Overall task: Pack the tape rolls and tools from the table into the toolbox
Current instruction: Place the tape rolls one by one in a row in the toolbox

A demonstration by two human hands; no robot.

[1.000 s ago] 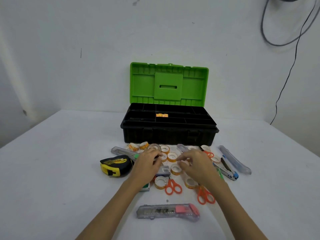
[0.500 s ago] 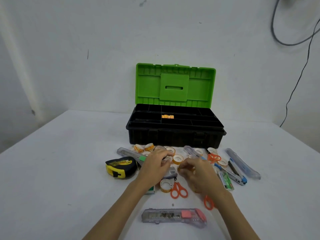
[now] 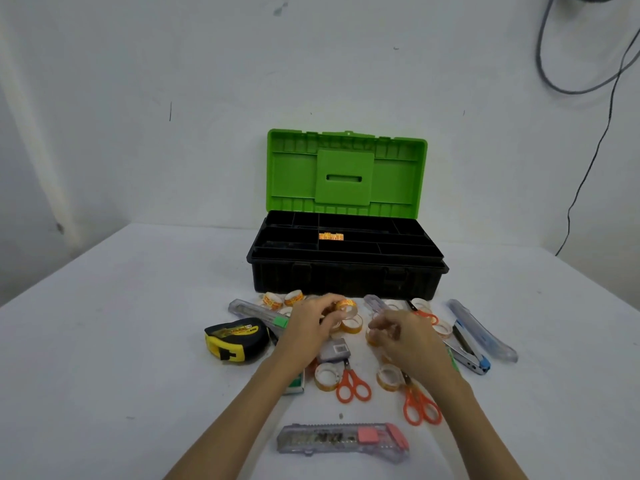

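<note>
A black toolbox [image 3: 346, 277] with a raised green lid [image 3: 346, 174] stands at the back of the white table; one orange tape roll [image 3: 331, 236] lies in its tray. Several small tape rolls lie scattered in front of it. My left hand [image 3: 308, 323] holds a clear tape roll [image 3: 346, 306] between its fingertips, just above other rolls. My right hand [image 3: 405, 341] has its fingers curled on a small tape roll [image 3: 372, 337] that is mostly hidden. A yellow-black tape measure [image 3: 235, 337] sits to the left.
Two orange scissors [image 3: 353, 386] [image 3: 419, 405] lie below my hands, a third [image 3: 424, 315] near the box. A clear utility knife with a pink slider [image 3: 343, 441] lies nearest me. More cutters [image 3: 481, 329] and pliers [image 3: 467, 355] lie to the right, a cutter [image 3: 256, 311] to the left.
My left hand has lifted a clear tape roll off the pile. My right hand has shifted slightly right and closed on another roll. The camera has moved a little.
</note>
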